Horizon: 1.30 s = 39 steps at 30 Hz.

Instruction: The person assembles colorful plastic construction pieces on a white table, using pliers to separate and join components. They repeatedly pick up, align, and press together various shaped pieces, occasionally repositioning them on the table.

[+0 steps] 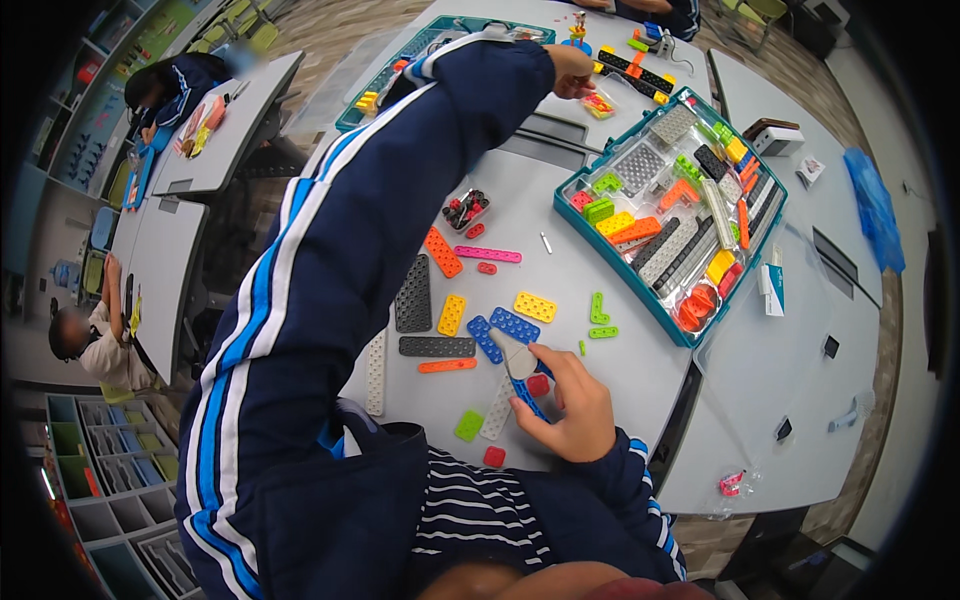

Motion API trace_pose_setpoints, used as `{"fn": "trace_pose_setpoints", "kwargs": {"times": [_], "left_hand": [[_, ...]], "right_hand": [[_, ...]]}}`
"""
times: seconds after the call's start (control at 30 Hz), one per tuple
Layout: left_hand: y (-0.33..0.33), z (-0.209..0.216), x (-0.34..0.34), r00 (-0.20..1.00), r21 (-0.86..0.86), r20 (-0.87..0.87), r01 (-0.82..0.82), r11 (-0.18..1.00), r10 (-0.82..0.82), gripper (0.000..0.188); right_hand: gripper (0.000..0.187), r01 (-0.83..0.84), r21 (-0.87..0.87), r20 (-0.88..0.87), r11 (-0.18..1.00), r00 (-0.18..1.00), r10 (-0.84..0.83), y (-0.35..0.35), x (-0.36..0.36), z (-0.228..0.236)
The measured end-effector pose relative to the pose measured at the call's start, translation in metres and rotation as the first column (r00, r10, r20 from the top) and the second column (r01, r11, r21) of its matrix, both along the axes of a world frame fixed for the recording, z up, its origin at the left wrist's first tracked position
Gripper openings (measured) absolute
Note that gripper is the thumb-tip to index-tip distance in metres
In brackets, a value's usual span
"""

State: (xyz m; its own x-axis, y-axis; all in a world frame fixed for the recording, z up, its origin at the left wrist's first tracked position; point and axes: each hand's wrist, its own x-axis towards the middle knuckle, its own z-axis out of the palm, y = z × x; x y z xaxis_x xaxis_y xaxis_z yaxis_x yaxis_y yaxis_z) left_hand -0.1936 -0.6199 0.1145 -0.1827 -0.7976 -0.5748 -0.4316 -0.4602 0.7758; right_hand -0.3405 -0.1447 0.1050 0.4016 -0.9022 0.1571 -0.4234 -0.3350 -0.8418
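Observation:
My left arm stretches far across the table. At its end my left hand [572, 72] has its fingers closed at the edge of a small clear bag [599, 104] of red and yellow pieces. Near my body, my right hand [577, 405] grips a plier-like tool [518, 358] with a grey head and blue handles. Blue perforated plates [516, 323] lie right beyond the tool's head. A light grey perforated strip [497, 408] and a red square piece [538, 385] are beside my right fingers.
A teal-rimmed case [640, 268] full of building parts stands at the right. Yellow [536, 306], dark grey [412, 297] and green [468, 426] plates lie about. A small tub [466, 210] holds dark pieces. Another teal case [480, 22] is partly behind my left arm. Other people sit around.

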Motion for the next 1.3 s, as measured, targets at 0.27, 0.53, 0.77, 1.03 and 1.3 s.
{"fn": "trace_pose_setpoints", "kwargs": {"times": [0.27,0.53,0.77,1.03,1.3], "left_hand": [[-0.074,-0.049,-0.018,0.840,-0.285,0.426,0.478,0.830,-0.337,0.016],[-0.096,-0.036,-0.036,0.822,-0.448,0.529,0.480,0.755,-0.208,0.029],[-0.001,0.066,-0.009,0.886,-0.502,0.394,0.430,0.751,-0.244,0.037],[0.312,0.084,0.140,0.561,-0.376,0.743,0.801,0.466,-0.365,0.032],[0.481,-0.002,0.192,0.863,-0.444,0.504,0.230,0.866,0.029,0.030]], "right_hand": [[0.060,-0.023,-0.025,-0.004,0.999,1.000,0.023,0.001,-0.003,-0.004],[0.060,-0.030,0.005,0.000,1.000,1.000,0.030,0.001,-0.003,-0.002],[0.057,0.007,-0.031,-0.019,1.000,1.000,-0.007,0.001,-0.002,-0.008],[0.060,0.244,-0.073,-0.129,0.967,0.959,-0.252,-0.003,-0.002,-0.019],[0.058,0.245,-0.150,-0.062,0.958,0.965,-0.256,0.001,0.016,-0.032]]}}
